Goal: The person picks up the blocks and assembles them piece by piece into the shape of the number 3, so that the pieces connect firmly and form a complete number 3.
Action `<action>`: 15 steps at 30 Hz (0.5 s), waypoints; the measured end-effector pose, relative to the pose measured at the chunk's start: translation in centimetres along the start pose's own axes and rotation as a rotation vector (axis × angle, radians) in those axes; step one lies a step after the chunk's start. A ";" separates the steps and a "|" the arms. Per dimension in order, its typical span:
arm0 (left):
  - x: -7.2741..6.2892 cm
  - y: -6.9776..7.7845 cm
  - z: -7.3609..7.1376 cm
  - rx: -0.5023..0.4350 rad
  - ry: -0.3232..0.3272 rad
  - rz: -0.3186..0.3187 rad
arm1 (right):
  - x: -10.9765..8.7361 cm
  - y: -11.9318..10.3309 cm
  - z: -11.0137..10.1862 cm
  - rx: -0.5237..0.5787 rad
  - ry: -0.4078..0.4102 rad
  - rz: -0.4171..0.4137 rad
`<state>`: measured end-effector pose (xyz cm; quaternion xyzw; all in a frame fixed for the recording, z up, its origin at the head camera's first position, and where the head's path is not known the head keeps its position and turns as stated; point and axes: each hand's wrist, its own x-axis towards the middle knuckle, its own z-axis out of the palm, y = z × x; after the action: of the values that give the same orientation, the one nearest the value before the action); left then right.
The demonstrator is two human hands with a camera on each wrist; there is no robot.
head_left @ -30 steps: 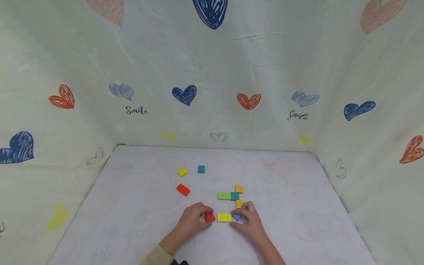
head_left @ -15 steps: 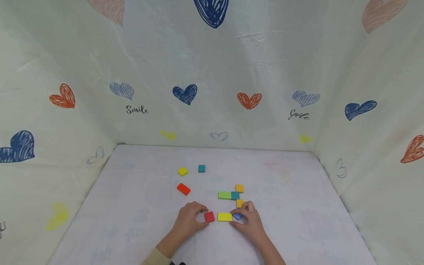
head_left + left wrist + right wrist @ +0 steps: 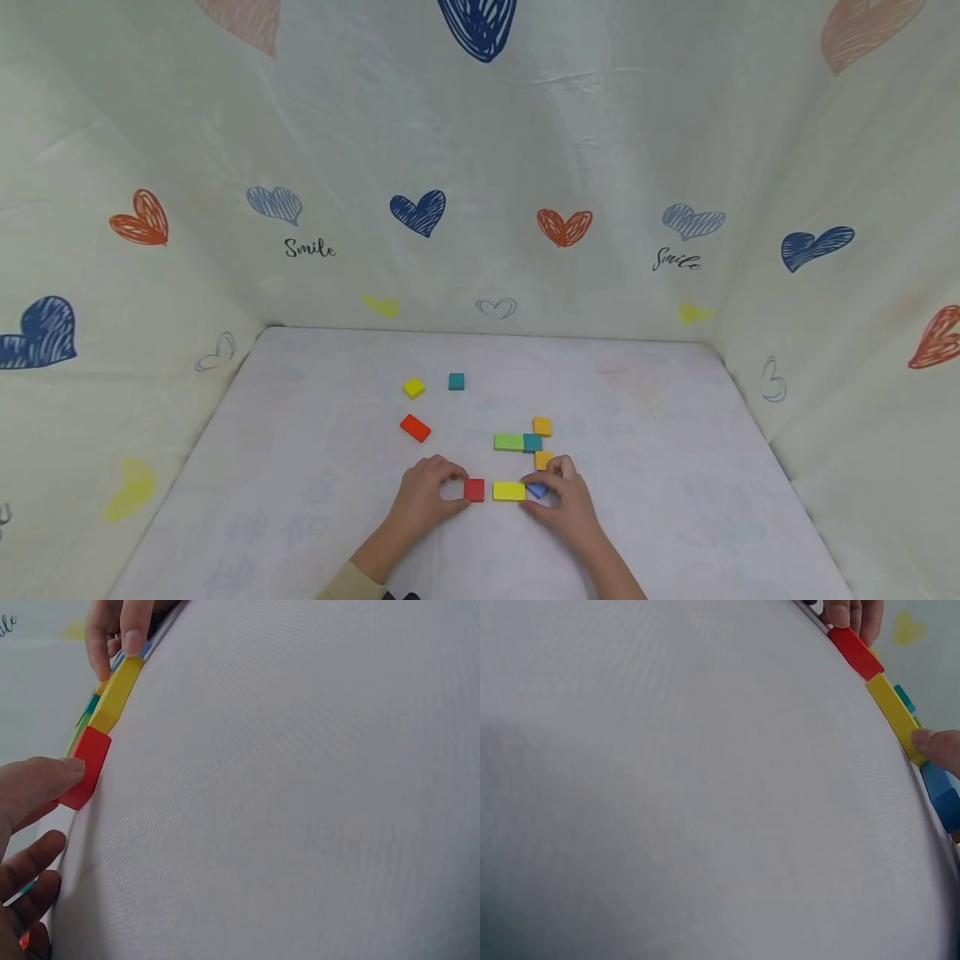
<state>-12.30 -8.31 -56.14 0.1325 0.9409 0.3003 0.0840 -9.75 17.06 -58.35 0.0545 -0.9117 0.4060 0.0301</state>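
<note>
My left hand (image 3: 426, 496) has its thumb and forefinger at the near and far sides of a red block (image 3: 474, 490), pinching it by its left end. In the left wrist view the thumb lies on the red block's face (image 3: 91, 761). My right hand (image 3: 566, 500) pinches the right end of a yellow oblong block (image 3: 508, 492); its thumb shows on that block (image 3: 891, 712) in the right wrist view. A small gap separates red from yellow. Under my right fingers, a blue block (image 3: 536, 490) sits at the yellow block's right end, partly hidden.
Behind the yellow block, a light green block (image 3: 508, 442) adjoins a teal block (image 3: 532, 442), with orange blocks (image 3: 542, 427) at its far and near corners. Farther left lie an orange-red block (image 3: 416, 428), a yellow cube (image 3: 414, 388) and another teal block (image 3: 457, 382).
The red block has turned from slanted to straight, in line with the yellow block. My left fingers have drawn back slightly to its left end. My right hand has stayed put.
</note>
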 end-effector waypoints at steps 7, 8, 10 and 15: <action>0.1 0.3 0.1 0.004 -0.001 0.009 | 0.0 -0.2 0.0 -0.008 0.003 -0.001; 0.1 0.3 0.1 0.006 0.001 0.009 | 0.0 -0.2 0.0 -0.007 0.005 -0.004; 0.2 0.4 0.2 0.009 0.004 0.009 | 0.0 -0.3 -0.1 -0.006 0.004 0.001; 0.3 0.5 0.4 0.018 0.009 0.003 | -0.1 -0.4 -0.1 -0.005 0.001 0.013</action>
<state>-12.37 -7.65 -56.21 0.1331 0.9437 0.2925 0.0783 -9.64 16.90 -57.99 0.0481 -0.9131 0.4040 0.0280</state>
